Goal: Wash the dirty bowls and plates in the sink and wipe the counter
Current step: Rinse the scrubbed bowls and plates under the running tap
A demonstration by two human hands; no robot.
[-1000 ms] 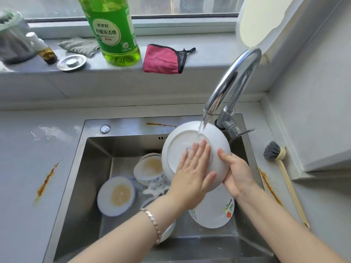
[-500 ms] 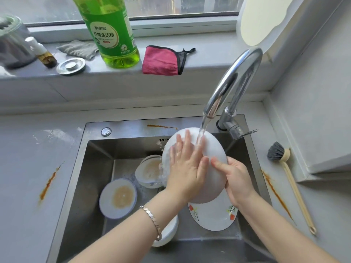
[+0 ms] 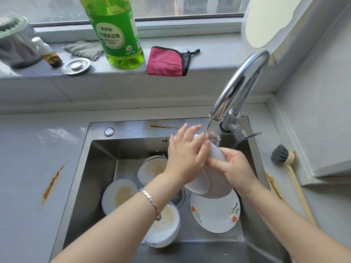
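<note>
Grey counter (image 3: 38, 168) w/ steel sink (image 3: 98, 168) set in; tap (image 3: 239, 88) at sink's back right corner, water running. Orange streaks on counter left of sink, right of it, & on sink's back rim.

Step in hand, by my read: rinsing/rubbing a white bowl (image 3: 207, 186) under the stream. It's held tilted on edge above sink's right half, upper rim at the water. Right hand (image 3: 233, 168) wraps its right side from behind, thumb laid across the near face, fingers closed on it. Left hand (image 3: 186, 154) lies flat & open on the bowl's left face, fingers spread, palm pressing — rubbing, not gripping. So bowl sits between both hands, carried by the right only.

To do it well: keep right thumb clamped, wet glaze will slip; turn bowl bit by bit so stream hits all faces; keep it low over the basin to cut splash.

Still dirty below: small plate (image 3: 117, 196) at sink's left, bowl behind it (image 3: 152, 168) mid-sink, bowl near front edge (image 3: 165, 224), all w/ yellowish residue. Floral plate (image 3: 214, 213) lies flat directly under the held bowl — a drop would hit it.

Pink cloth (image 3: 165, 61) on sill behind sink, detergent bottle (image 3: 117, 35) just left of it; brush (image 3: 284, 164) on counter right of sink. Counter wipe not yet done.
</note>
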